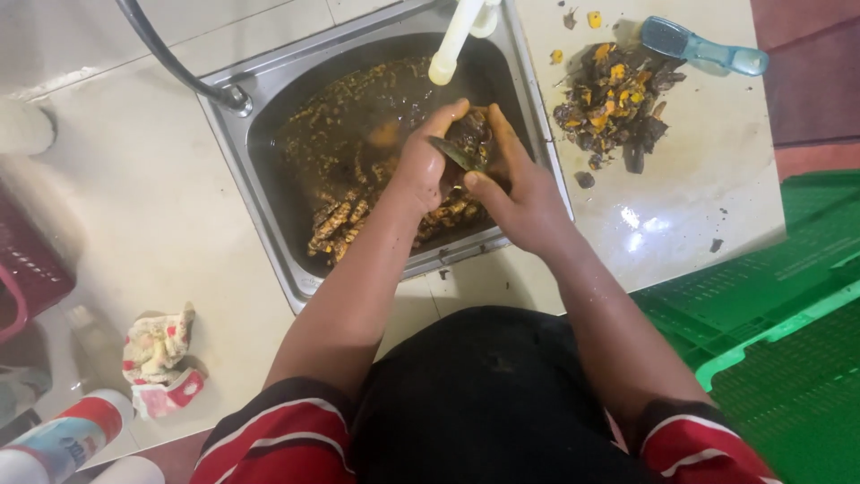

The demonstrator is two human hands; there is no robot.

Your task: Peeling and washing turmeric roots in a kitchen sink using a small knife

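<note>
Both my hands are over a steel sink (269,233) filled with dark muddy water and several brown knobbly roots (336,220). My left hand (425,161) is closed around one root (470,130) held above the water. My right hand (520,193) grips a small knife (455,154) whose blade lies against that root. A white tap spout (452,40) hangs just above my hands.
A heap of dark peelings with orange bits (614,108) and a blue-handled brush (703,49) lie on the white counter at the right. A green plastic crate (779,323) stands lower right. A crumpled cloth (161,354), bottles (63,439) and a red basket (27,269) are at the left.
</note>
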